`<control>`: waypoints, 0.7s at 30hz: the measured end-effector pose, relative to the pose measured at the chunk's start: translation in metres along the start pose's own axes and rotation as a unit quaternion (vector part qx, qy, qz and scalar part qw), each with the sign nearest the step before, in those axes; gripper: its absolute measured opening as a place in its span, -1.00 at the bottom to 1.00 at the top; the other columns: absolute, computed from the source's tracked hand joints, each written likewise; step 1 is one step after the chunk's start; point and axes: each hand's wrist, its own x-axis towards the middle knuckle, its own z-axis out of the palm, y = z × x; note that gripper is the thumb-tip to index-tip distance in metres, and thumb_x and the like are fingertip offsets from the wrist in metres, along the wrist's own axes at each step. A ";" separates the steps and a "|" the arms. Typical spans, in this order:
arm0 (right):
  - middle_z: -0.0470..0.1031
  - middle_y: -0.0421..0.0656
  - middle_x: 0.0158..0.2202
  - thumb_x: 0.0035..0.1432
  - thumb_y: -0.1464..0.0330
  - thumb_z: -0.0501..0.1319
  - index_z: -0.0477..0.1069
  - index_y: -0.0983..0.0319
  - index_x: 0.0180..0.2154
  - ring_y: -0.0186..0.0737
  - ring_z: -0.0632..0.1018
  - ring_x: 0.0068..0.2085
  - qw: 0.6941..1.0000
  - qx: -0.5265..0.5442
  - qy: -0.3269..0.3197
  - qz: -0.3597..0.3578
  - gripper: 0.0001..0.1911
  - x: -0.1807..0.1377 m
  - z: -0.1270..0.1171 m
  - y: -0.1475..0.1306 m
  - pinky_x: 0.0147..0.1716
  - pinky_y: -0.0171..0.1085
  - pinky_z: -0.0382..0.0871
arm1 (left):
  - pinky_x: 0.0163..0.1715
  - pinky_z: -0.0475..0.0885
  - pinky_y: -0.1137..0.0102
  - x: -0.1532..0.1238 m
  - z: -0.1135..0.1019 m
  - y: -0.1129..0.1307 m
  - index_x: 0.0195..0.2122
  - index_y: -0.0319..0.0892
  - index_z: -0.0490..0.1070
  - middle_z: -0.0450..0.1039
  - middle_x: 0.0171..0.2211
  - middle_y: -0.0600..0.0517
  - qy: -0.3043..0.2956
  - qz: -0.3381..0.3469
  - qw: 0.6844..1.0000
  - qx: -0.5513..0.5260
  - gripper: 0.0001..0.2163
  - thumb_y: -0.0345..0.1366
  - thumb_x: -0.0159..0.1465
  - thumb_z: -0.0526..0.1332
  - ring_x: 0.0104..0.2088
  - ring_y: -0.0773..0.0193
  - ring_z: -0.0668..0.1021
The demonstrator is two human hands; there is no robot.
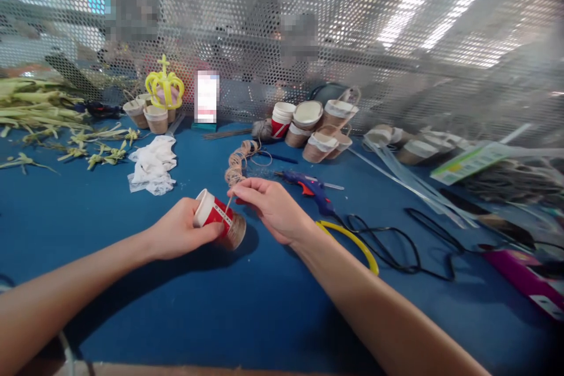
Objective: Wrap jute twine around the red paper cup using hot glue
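Note:
My left hand is wrapped round a red paper cup lying on its side, its lower half covered in wound brown twine. My right hand pinches the twine strand right at the cup. Loose coils of that twine trail away across the blue table behind the cup.
A blue glue gun with a black cable lies to the right, beside a yellow band. Several twine-wrapped cups stand at the back, white lace cloth and green leaves to the left, a mesh wall behind.

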 end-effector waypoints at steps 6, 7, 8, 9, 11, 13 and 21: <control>0.47 -0.22 -0.45 -0.09 0.35 0.21 0.40 0.23 -0.55 -0.34 0.42 -0.35 0.999 0.051 0.007 -0.010 -0.92 -0.004 -0.004 -0.002 -0.24 -0.29 0.21 | -0.52 0.29 0.51 0.003 0.000 -0.003 -0.51 -0.28 0.37 0.38 -0.60 0.11 0.002 -0.042 0.994 -0.099 -0.86 -0.28 -0.01 0.20 -0.57 0.42 0.37; 0.48 -0.22 -0.46 -0.09 0.36 0.21 0.39 0.23 -0.55 -0.33 0.43 -0.34 0.997 0.071 0.004 -0.010 -0.91 -0.005 -0.004 -0.002 -0.23 -0.28 0.21 | -0.49 0.30 0.50 0.004 -0.001 -0.005 -0.49 -0.28 0.38 0.40 -0.57 0.10 0.000 -0.050 0.991 -0.125 -0.85 -0.27 -0.01 0.21 -0.55 0.42 0.39; 0.49 -0.22 -0.47 -0.08 0.36 0.21 0.37 0.23 -0.56 -0.33 0.44 -0.33 0.996 0.090 0.000 -0.010 -0.91 -0.005 -0.005 -0.002 -0.22 -0.27 0.21 | -0.46 0.31 0.50 0.004 -0.001 -0.006 -0.46 -0.28 0.38 0.41 -0.55 0.09 -0.001 -0.059 0.987 -0.148 -0.83 -0.26 0.00 0.22 -0.54 0.41 0.40; 0.50 -0.21 -0.48 -0.07 0.36 0.20 0.36 0.23 -0.56 -0.32 0.45 -0.33 0.994 0.104 -0.001 -0.010 -0.91 -0.005 -0.005 -0.003 -0.21 -0.26 0.21 | -0.44 0.31 0.49 0.004 -0.002 -0.007 -0.44 -0.29 0.38 0.42 -0.53 0.08 -0.001 -0.069 0.984 -0.164 -0.82 -0.26 0.01 0.22 -0.52 0.41 0.42; 0.51 -0.21 -0.49 -0.06 0.37 0.19 0.35 0.23 -0.55 -0.32 0.46 -0.33 0.994 0.111 0.000 -0.013 -0.91 -0.006 -0.005 -0.003 -0.20 -0.25 0.22 | -0.44 0.31 0.49 0.005 -0.002 -0.008 -0.43 -0.29 0.39 0.43 -0.52 0.07 0.002 -0.080 0.980 -0.181 -0.82 -0.26 0.02 0.23 -0.51 0.40 0.43; 0.50 -0.20 -0.50 -0.06 0.36 0.19 0.35 0.24 -0.54 -0.32 0.46 -0.34 0.995 0.097 0.006 -0.018 -0.90 -0.006 -0.004 -0.003 -0.21 -0.25 0.22 | -0.45 0.31 0.50 0.005 -0.002 -0.007 -0.43 -0.29 0.39 0.43 -0.52 0.07 0.001 -0.085 0.979 -0.188 -0.83 -0.28 0.02 0.23 -0.52 0.40 0.43; 0.48 -0.17 -0.48 -0.04 0.34 0.15 0.37 0.25 -0.55 -0.31 0.44 -0.36 0.999 0.020 0.035 -0.028 -0.87 -0.006 -0.002 -0.001 -0.23 -0.23 0.23 | -0.46 0.31 0.52 0.003 -0.002 -0.005 -0.44 -0.29 0.40 0.45 -0.52 0.07 -0.001 -0.090 0.976 -0.198 -0.86 -0.32 0.02 0.23 -0.52 0.42 0.44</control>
